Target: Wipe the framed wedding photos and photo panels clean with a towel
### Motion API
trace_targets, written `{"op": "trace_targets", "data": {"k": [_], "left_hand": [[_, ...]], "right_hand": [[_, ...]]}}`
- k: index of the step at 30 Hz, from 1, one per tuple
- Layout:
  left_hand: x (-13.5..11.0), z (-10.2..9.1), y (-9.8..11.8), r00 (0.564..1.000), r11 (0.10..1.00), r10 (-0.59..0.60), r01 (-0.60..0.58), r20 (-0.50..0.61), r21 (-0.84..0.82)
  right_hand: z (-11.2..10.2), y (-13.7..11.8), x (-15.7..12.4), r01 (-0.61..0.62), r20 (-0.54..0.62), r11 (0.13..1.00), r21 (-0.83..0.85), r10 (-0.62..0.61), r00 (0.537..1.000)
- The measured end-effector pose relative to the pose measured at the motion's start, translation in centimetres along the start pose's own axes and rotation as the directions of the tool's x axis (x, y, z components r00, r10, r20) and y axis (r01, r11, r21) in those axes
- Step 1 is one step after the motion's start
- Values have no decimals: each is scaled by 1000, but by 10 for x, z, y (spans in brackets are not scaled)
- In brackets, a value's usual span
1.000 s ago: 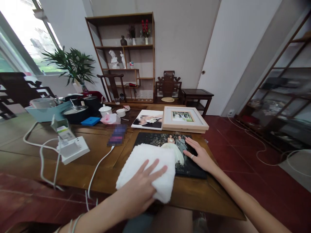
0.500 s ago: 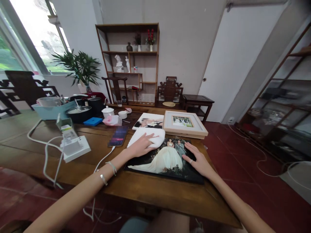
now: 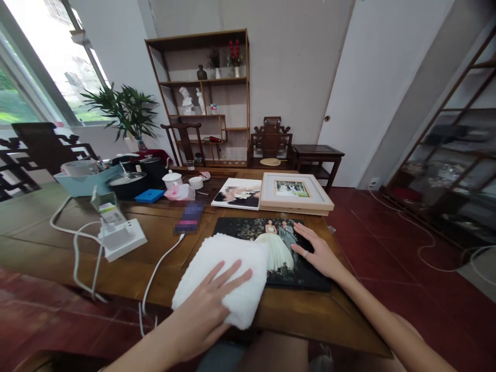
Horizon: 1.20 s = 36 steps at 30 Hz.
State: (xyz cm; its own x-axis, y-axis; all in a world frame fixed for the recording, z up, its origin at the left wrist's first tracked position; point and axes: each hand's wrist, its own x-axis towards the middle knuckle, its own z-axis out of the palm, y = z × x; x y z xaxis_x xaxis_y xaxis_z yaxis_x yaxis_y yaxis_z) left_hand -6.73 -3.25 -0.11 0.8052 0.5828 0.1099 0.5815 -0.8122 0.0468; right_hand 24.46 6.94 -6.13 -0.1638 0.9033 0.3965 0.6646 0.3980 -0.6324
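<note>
A dark wedding photo panel (image 3: 251,230) lies flat near the front edge of the wooden table (image 3: 163,227). A folded white towel (image 3: 228,258) covers the panel's near left part and reaches the table's front edge. My left hand (image 3: 205,310) lies flat on the towel with its fingers spread. My right hand (image 3: 315,250) rests open on the panel's right side, fingers stretched out, a ring on one finger.
Behind the panel sit a second photo print (image 3: 237,192) and a light wooden framed picture (image 3: 295,192). A phone (image 3: 188,218), a white power strip (image 3: 122,238) with cables, a blue box (image 3: 149,195), pots and cups lie to the left. Shelves and chairs stand behind.
My left hand pushed the towel from the panel's near left to its far left, then drew it back to the near edge. My right hand stayed on the panel.
</note>
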Motion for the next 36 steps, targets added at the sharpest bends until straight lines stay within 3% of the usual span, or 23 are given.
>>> {"op": "trace_targets", "data": {"k": [4,11,14,17,19,25,29,32,36], "left_hand": [[13,-4,-15,999,999,-45,45,10,-17],[76,-2,-85,981,981,-193,193,-36,17],[97,1,-101,976,976,-207,210,-61,49],[101,2,-95,980,979,-192,195,-49,62],[91,0,-81,985,983,-174,174,-13,53],[23,-14,-34,997,999,-31,30,76,15],[-3,-21,-26,995,999,48,-48,86,-1],[5,-22,-35,998,999,34,-32,45,-24],[43,-17,-66,997,997,-71,71,23,-10]], "right_hand": [[0,0,-1,13,-5,1000,7,-13,1000],[1,2,1,2,-24,1000,11,-2,1000],[2,4,2,-14,-61,1000,-1,14,998],[2,5,3,-28,-73,999,-19,27,997],[1,5,3,-28,-66,999,-24,26,997],[0,5,3,-26,-62,1000,-6,26,998],[0,6,2,-6,-49,1000,1,6,999],[0,8,2,-4,-42,1000,-8,4,999],[0,8,2,10,-34,1000,-10,-10,999]]}}
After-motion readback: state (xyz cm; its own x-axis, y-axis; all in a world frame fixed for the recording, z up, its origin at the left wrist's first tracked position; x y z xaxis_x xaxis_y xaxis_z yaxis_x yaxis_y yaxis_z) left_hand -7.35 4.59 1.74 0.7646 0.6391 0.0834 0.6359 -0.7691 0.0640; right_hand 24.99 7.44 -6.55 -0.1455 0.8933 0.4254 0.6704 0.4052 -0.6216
